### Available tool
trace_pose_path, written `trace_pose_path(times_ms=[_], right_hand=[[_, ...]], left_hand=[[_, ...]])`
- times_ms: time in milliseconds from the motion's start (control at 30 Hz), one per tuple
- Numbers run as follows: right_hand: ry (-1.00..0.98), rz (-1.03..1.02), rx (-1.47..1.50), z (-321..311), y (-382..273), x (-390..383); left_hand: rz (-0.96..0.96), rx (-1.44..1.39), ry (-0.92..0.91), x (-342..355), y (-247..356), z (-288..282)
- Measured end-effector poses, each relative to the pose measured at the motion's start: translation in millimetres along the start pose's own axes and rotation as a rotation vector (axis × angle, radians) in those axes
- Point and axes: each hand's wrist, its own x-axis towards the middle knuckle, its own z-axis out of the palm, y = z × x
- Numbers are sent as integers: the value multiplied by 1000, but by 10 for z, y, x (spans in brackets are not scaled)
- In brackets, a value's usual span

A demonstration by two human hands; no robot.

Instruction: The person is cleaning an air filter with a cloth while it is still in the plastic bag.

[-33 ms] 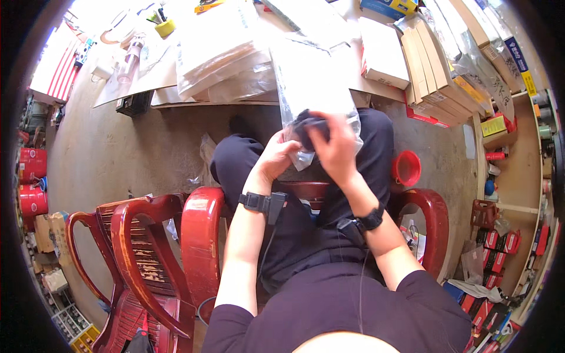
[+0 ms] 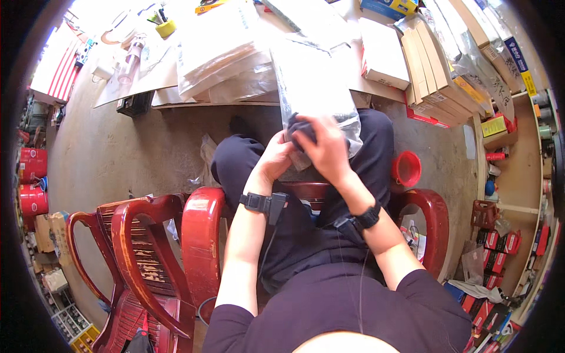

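A clear plastic bag (image 2: 286,88) with a bright white, overexposed front slopes from the table edge down to my lap. At its near end, my left hand (image 2: 274,157) has its fingers closed round the bag's lower left corner. My right hand (image 2: 327,148) is closed on a bunched dark cloth (image 2: 298,127) that lies against the lower part of the bag. Some motion blur softens the right fingers. The two hands are close together, and the cloth partly hides the left fingertips.
On the table (image 2: 168,94) lie stacked plastic packages (image 2: 220,59), with cardboard boxes (image 2: 432,65) at right. A red wooden chair arm (image 2: 203,247) stands beside my left arm. A red funnel-like container (image 2: 406,168) is right of my knee. Shelves (image 2: 518,182) line the right.
My right hand has shifted a little left and down, carrying the dark cloth with it toward my left hand. The left hand has barely moved.
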Motion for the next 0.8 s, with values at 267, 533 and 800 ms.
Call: trace_pose_path(times_ms=[267,533,800], right_hand=[[-44,53,-40,117,284,-102],[104,196,-36,2,298,-109],[-72,113,23,247,153,-53]], left_hand=[[67,30,-5,8,-61,-124],[72,27,1,2,45,21],[113,9,27,7,-64,-111]])
